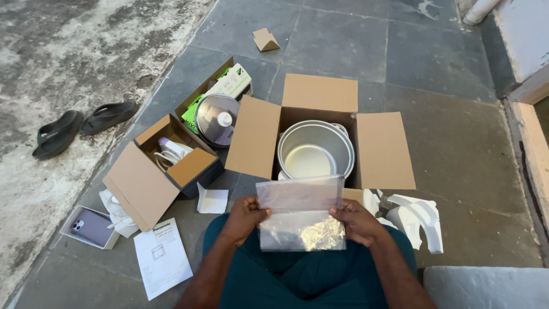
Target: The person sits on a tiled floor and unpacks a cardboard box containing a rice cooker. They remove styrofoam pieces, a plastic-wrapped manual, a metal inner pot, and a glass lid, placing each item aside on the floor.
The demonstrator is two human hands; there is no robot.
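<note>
1. Plastic bag [301,214] sits above the lap, left hand [245,215] and right hand [355,222] pinching its side edges.
2. Metal pot [315,150] already sits inside the open carton [384,150].
3. Lid [217,119], foam pieces [422,218] and manual [162,257] lie outside it.

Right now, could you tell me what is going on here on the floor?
A seated person holds a clear plastic bag by its sides, left hand and right hand. Just beyond it stands an open cardboard box with a metal pot inside. A smaller open box, a lid and a leaflet lie to the left.
</note>
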